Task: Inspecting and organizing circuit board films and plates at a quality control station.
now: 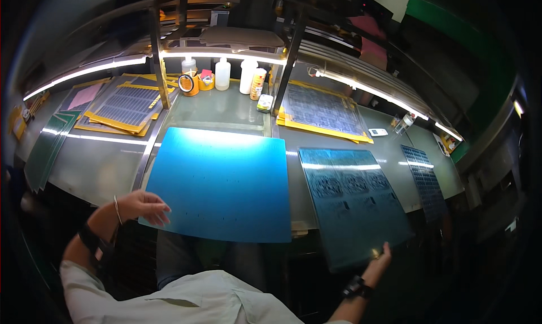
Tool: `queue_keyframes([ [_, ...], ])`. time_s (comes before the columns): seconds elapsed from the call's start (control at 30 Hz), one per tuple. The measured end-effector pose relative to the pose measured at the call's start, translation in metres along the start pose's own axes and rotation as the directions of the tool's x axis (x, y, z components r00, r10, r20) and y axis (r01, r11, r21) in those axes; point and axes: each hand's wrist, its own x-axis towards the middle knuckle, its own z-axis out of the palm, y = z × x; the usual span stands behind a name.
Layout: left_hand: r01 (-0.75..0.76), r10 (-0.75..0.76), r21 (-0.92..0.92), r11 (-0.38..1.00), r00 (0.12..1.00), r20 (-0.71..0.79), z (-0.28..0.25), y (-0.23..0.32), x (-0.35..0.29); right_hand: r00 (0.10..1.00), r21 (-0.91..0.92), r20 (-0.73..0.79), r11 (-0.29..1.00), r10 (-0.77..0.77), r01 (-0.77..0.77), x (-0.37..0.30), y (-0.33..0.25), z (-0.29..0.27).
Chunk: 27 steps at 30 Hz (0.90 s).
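A large plain blue sheet (223, 180) lies on the bench in front of me, its near edge overhanging toward my lap. My left hand (151, 207) is over the sheet's lower left edge, fingers loosely stretched with nothing in them; I cannot tell whether it touches. To the right, a dark teal circuit panel (361, 211) with rows of printed patterns sticks out past the bench front. My right hand (381, 261) grips this panel at its near right corner, and the fingers underneath are hidden.
Bottles (223, 74) and orange tape rolls (188, 84) stand at the back. Yellow-edged films (127, 105) lie left, another yellow-edged film (324, 112) behind the panel. Green boards (51, 146) are far left, a patterned panel (423, 180) far right. A shelf post (289, 58) rises behind.
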Motion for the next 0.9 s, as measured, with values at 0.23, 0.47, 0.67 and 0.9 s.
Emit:
queue_keyframes([
  [0.23, -0.156, 0.113, 0.123, 0.980, 0.948, 0.299, 0.043, 0.093, 0.057, 0.871, -0.220, 0.181, 0.844, -0.457, 0.489, -0.053, -0.135, -0.030],
  [0.47, 0.435, 0.513, -0.800, 0.413, 0.615, 0.599, 0.222, 0.093, 0.207, 0.128, -0.109, 0.888, 0.069, -0.442, 0.992, -0.074, -0.073, 0.026],
  [0.67, 0.361, 0.307, -0.907, 0.217, 0.857, 0.415, 0.293, 0.057, 0.224, 0.122, -0.112, 0.992, -0.203, 0.041, 0.973, -0.048, 0.003, -0.017],
  [0.9, 0.272, 0.317, -0.928, 0.256, 0.883, 0.346, 0.307, 0.049, 0.253, 0.021, -0.039, 0.993, 0.161, 0.115, 0.986, -0.113, 0.037, 0.033],
])
